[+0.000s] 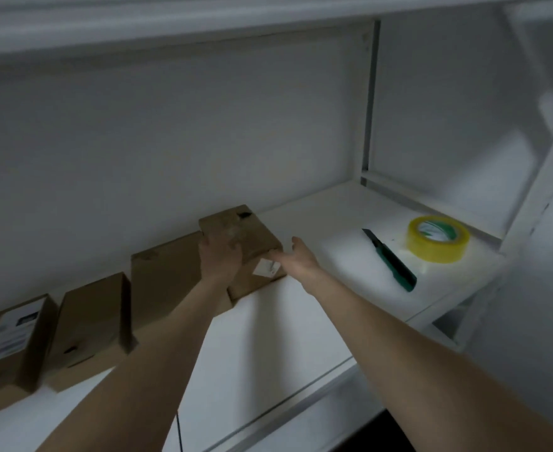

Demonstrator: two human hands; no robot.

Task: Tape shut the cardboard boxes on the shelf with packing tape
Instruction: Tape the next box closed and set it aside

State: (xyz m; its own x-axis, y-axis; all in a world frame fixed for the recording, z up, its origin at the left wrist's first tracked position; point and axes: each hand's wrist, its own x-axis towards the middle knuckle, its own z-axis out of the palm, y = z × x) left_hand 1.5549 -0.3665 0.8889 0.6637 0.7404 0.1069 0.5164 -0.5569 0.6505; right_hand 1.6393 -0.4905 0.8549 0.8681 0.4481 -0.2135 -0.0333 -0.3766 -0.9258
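Forearms reach in from the bottom edge over the white shelf (268,337). Nearest me, on the left, three cardboard boxes stand in a row: the labelled box (11,340), the plain box (92,318) and the taller box (164,282). Just past them my left hand (219,259) grips the fourth box (255,233), fingers curled over its top, I judge to steady it or draw it forward for taping. My right hand (296,256) is spread wide and holds nothing. It sits at that box's right front corner, though I cannot tell if it touches. Farther right lie the green knife (394,262) and, beyond it, the packing tape roll (438,239). The roll lies flat, well apart from the boxes, on the free hand's side.
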